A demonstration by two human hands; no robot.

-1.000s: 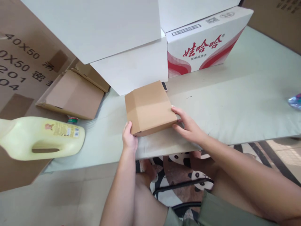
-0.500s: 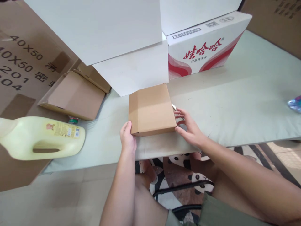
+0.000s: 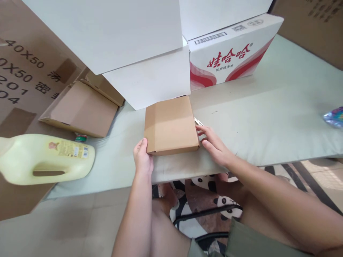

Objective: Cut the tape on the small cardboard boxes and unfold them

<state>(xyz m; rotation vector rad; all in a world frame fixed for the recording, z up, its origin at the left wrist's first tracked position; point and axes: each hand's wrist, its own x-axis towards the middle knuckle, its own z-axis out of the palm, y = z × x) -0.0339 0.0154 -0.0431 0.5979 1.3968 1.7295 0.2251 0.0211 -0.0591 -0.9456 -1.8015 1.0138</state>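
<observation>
A small flat brown cardboard box (image 3: 170,125) lies closed on the pale green table (image 3: 268,121), its far edge against a large white box (image 3: 150,78). My left hand (image 3: 142,159) presses on the box's near left corner, fingers curled against its side. My right hand (image 3: 214,144) rests beside the box's right edge, fingers stretched out and touching it. A small white thing (image 3: 198,122) peeks out at the box's right side by my fingertips; I cannot make out what it is.
A pale yellow jug with a handle (image 3: 45,159) lies on its side at the left. An open brown carton (image 3: 80,107) sits behind it. A white and red printed carton (image 3: 230,50) stands at the back. A crumpled wrapper (image 3: 334,117) lies far right.
The brown box was turned square and slid back against the white box, covering the dark object behind it. My right hand slipped from the box's near right corner to its right edge.
</observation>
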